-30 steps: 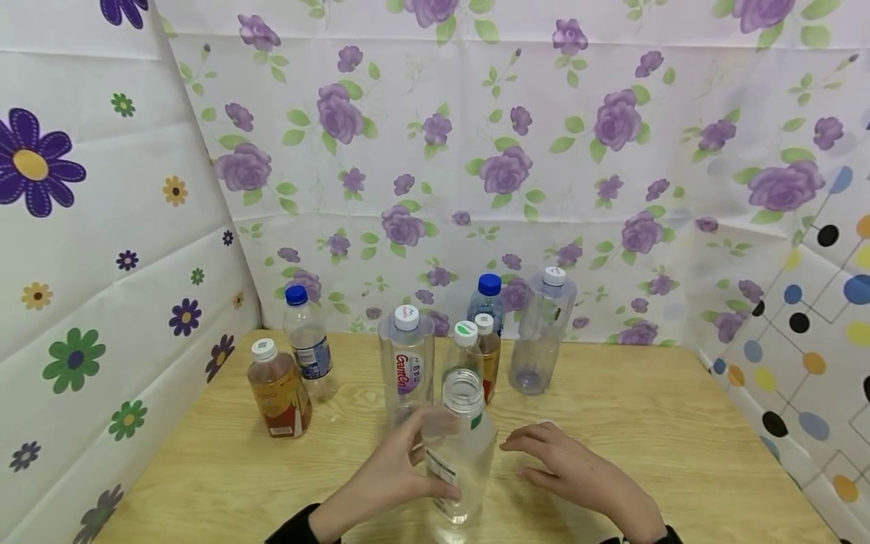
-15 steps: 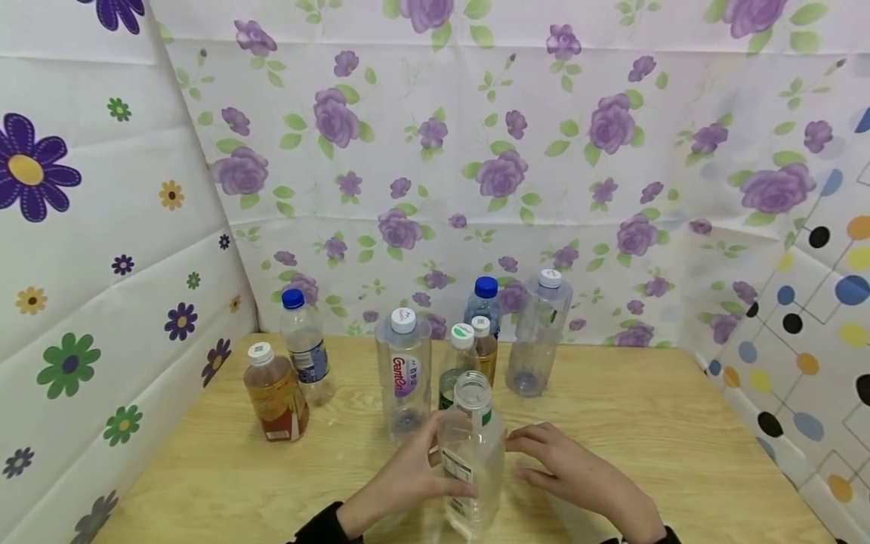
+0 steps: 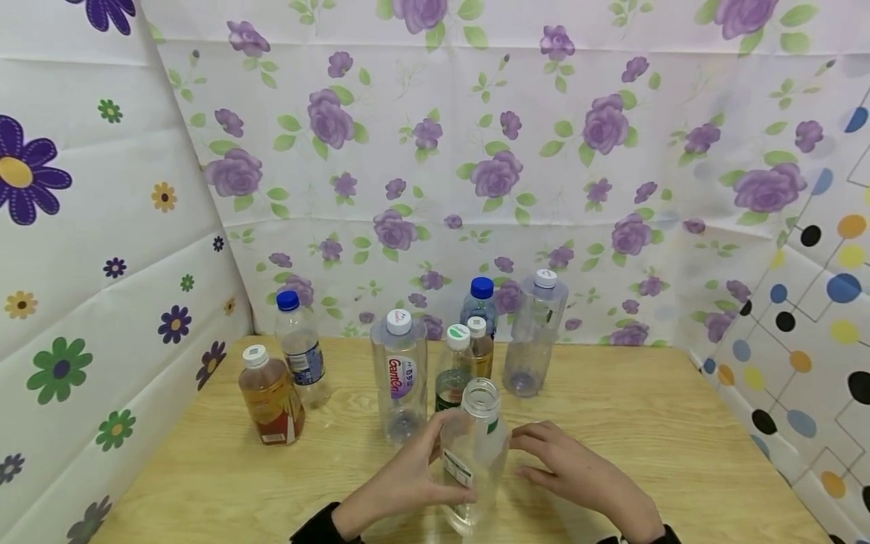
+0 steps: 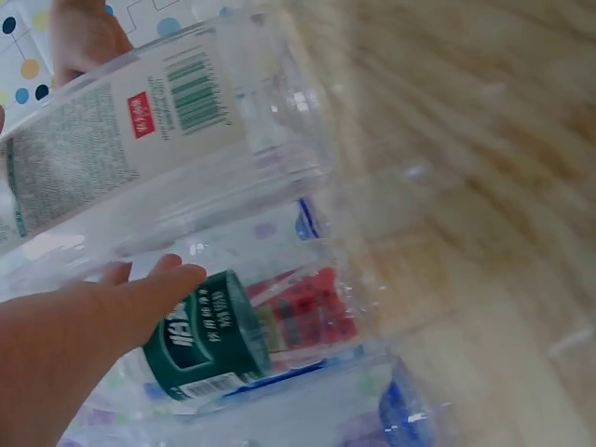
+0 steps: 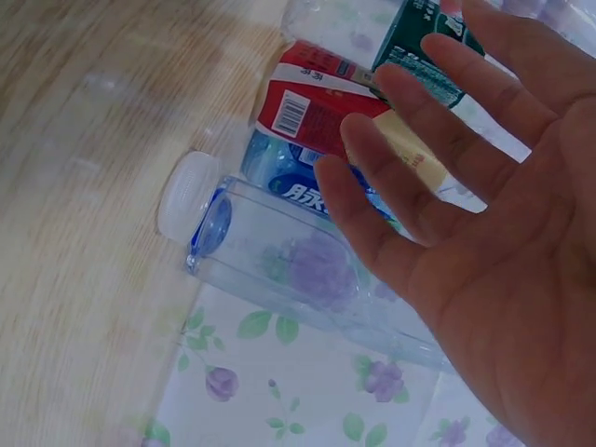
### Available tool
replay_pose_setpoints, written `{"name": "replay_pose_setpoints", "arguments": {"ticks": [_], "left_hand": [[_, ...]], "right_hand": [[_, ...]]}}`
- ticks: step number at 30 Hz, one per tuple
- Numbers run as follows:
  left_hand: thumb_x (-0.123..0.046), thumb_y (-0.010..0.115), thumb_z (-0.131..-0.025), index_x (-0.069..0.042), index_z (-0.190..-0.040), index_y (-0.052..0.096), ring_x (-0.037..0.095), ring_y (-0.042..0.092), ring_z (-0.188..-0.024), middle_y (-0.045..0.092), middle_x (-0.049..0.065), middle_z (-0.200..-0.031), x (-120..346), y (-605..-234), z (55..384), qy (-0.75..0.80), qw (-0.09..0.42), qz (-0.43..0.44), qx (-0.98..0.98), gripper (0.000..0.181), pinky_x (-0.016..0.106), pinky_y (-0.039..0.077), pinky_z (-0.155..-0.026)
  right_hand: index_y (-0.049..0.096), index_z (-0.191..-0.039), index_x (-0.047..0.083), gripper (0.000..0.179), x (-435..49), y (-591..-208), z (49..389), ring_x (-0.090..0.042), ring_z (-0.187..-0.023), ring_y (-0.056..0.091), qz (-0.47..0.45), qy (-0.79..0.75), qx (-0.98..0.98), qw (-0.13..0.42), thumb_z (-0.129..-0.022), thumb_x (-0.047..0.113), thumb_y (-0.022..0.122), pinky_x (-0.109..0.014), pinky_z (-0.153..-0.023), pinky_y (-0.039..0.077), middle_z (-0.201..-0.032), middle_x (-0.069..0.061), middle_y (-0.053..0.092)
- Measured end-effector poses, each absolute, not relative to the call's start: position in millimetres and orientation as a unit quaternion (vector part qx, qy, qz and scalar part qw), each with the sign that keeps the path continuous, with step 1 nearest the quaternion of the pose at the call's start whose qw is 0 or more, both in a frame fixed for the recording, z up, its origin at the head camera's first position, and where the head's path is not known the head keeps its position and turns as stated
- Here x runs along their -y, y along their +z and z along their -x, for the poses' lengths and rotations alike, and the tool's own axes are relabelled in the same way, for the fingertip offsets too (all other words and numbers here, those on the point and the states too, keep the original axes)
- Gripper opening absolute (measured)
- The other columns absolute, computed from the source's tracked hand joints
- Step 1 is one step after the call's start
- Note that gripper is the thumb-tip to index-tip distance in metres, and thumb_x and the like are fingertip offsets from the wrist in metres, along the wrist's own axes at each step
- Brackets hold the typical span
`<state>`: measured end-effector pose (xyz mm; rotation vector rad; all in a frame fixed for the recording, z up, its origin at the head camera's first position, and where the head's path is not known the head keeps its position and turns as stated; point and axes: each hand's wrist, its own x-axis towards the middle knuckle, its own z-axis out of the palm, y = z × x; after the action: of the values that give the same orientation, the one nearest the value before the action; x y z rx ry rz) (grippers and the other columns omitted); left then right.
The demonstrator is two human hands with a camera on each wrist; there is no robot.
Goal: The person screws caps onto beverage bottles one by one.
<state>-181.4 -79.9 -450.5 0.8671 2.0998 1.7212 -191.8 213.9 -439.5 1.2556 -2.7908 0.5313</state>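
A clear, wide-mouthed plastic bottle without a cap [image 3: 485,446] stands near the front of the table, its label also visible in the left wrist view. My left hand [image 3: 414,480] grips it from the left, thumb in front and fingers behind. Just right of the bottle, my right hand [image 3: 574,472] hovers with loosely bent fingers, holding nothing; its spread fingers show in the right wrist view. Behind the gripped bottle is a green-labelled bottle with a white-and-green cap [image 3: 454,370]. A whitish translucent cap-like object [image 5: 189,198] lies on the table in the right wrist view.
Left on the table [image 3: 632,408] are a tea-coloured bottle [image 3: 272,400] and a blue-capped clear bottle [image 3: 302,355]. A tall Ganten bottle [image 3: 399,378] stands mid-table. Behind are a blue bottle [image 3: 480,302], a brown drink bottle [image 3: 482,351] and a tall clear bottle [image 3: 533,340].
My left hand has shifted the uncapped bottle rightward, closer to the right hand, which stays almost in place. The green-labelled bottle behind shows more.
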Motion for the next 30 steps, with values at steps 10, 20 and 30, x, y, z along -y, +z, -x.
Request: {"name": "replay_pose_setpoints", "arguments": {"ticks": [10,20,30], "left_hand": [[-0.034,0.087,-0.082,-0.018,-0.155,0.032,0.037,0.043,-0.141,0.042,0.011,-0.155,69.2,-443.7,173.5,0.58,0.095,-0.273,-0.762,0.092,0.061,0.044,-0.11],[-0.036,0.086,-0.083,-0.019,-0.153,0.036,0.033,0.051,-0.134,0.049,0.007,-0.149,69.0,-441.4,171.9,0.568,0.08,-0.26,-0.777,0.088,0.051,0.052,-0.102],[-0.035,0.085,-0.084,-0.024,-0.156,0.032,0.031,0.047,-0.136,0.044,0.005,-0.151,68.6,-443.4,173.0,0.569,0.075,-0.281,-0.769,0.09,0.048,0.05,-0.104]], "right_hand": [[0.067,-0.122,-0.001,0.042,-217.8,-450.4,197.4,-0.037,-0.107,0.063,-0.307,0.14,0.941,0.027,-0.083,0.006,0.083,-0.054,-0.091,0.055,-0.118,-0.015,0.065],[0.067,-0.12,-0.004,0.044,-214.1,-468.2,214.9,-0.042,-0.111,0.06,-0.229,0.138,0.963,0.043,-0.08,0.004,0.085,-0.061,-0.096,0.05,-0.12,-0.024,0.062],[0.069,-0.119,0.0,0.044,-213.9,-476.5,233.6,-0.045,-0.104,0.062,-0.187,0.159,0.969,0.03,-0.077,-0.004,0.081,-0.059,-0.093,0.054,-0.122,-0.022,0.064]]}}
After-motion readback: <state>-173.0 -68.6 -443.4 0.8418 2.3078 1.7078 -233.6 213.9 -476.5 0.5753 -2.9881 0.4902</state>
